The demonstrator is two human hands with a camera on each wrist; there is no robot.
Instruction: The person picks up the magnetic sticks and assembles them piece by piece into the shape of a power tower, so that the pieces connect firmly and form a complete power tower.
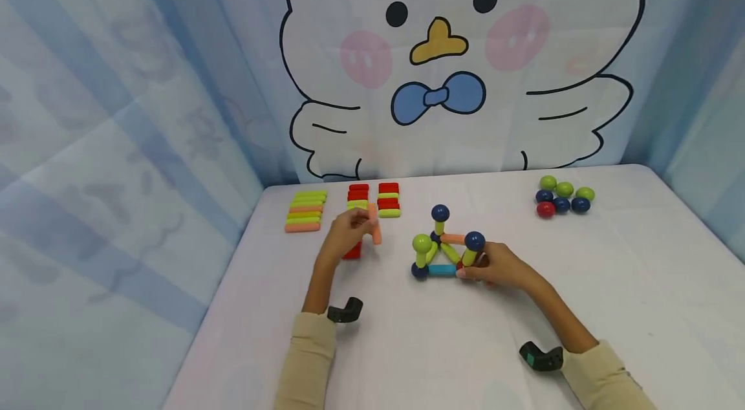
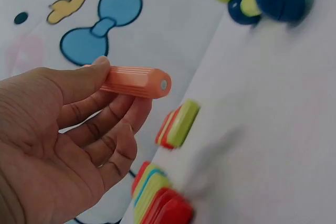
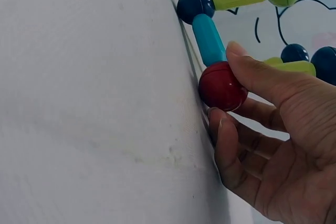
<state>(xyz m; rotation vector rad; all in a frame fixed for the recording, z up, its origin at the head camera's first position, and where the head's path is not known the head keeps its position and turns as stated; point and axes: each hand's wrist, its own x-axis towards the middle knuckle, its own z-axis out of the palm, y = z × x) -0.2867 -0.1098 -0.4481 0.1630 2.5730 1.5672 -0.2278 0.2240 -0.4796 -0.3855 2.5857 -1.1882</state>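
Note:
An orange magnetic stick point(image 2: 134, 81) is pinched between the thumb and fingers of my left hand point(image 1: 347, 233), raised over the rows of sticks. To its right stands a frame of magnetic balls and sticks: a triangular base with short lime uprights point(image 1: 421, 259) topped by two blue balls and one green ball point(image 1: 421, 243). At the base's near right corner, my right hand point(image 1: 503, 266) grips the red ball point(image 3: 223, 86), thumb on top and fingers beneath. A blue stick point(image 3: 209, 39) runs from that red ball to a dark blue ball point(image 3: 196, 7).
Orange and lime sticks point(image 1: 305, 211) lie in a row at the back left. Beside them are two more rows, including red sticks point(image 1: 388, 188). Green, blue and red balls point(image 1: 563, 196) are grouped at the back right. A printed curtain point(image 1: 326, 41) hangs behind the white table point(image 1: 407, 345).

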